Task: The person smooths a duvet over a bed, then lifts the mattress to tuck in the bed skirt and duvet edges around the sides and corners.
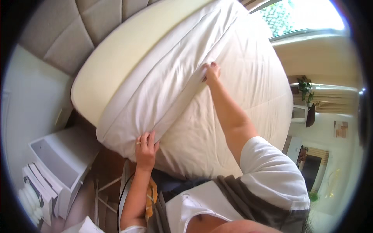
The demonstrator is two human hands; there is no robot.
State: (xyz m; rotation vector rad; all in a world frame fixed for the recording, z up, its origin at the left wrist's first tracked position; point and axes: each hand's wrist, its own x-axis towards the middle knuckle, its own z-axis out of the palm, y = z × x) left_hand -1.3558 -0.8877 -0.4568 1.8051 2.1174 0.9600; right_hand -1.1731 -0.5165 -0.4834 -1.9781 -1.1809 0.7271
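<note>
A white bed sheet (256,73) covers most of a cream mattress (112,58), whose headboard end lies bare. Across the bed runs a folded-over band of the sheet, wrinkled and loose. My right hand (211,73) reaches far out and grips the edge of this fold near the middle of the bed, fingers curled. At the near side of the mattress my left hand (146,149), with a ring on one finger, holds the same fold close to its end; its fingertips press on the cloth and the thumb is partly hidden.
A padded beige headboard (64,33) stands at the far left. Beside the bed is a grey-white bedside cabinet (64,155) with books (40,184) by it. A window (295,17) is at the upper right; a white chair (299,113) and a plant (305,87) stand beyond the bed.
</note>
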